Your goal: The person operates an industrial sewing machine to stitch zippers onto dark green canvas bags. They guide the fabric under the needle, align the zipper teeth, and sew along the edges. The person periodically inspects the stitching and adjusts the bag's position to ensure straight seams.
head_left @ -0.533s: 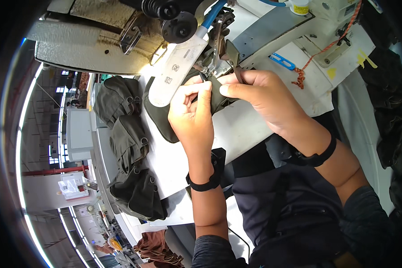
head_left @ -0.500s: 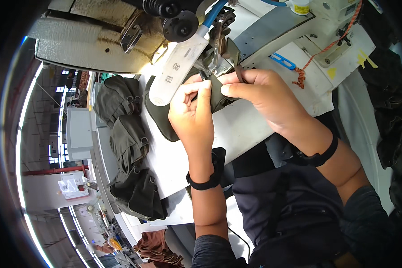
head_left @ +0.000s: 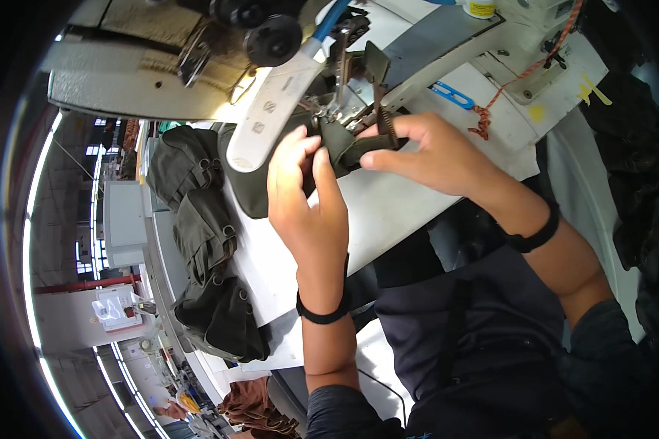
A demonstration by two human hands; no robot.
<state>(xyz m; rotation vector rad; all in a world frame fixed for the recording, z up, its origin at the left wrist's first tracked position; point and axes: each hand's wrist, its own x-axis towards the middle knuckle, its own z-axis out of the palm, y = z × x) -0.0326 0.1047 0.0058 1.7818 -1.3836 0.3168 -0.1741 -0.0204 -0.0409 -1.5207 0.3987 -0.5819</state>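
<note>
One dark green cloth piece (head_left: 344, 146) under the sewing machine (head_left: 271, 51) needle, pinched by right hand (head_left: 432, 150) fingers, left hand (head_left: 307, 197) fingers bent and pressing its near edge, one pile of green bags (head_left: 205, 249) far left on white table (head_left: 403, 205), one blue snips (head_left: 452, 95) behind.

A stack of dark olive fabric pieces (head_left: 205, 241) with metal rings lies at left centre on the white worktop (head_left: 410, 212). Blue snips (head_left: 450, 95) rest at upper right, with an orange cord (head_left: 523, 80) just beside them trailing toward the top edge. A yellow-capped bottle (head_left: 482, 7) stands at the top. Brown cloth (head_left: 252, 406) is heaped at the bottom.
</note>
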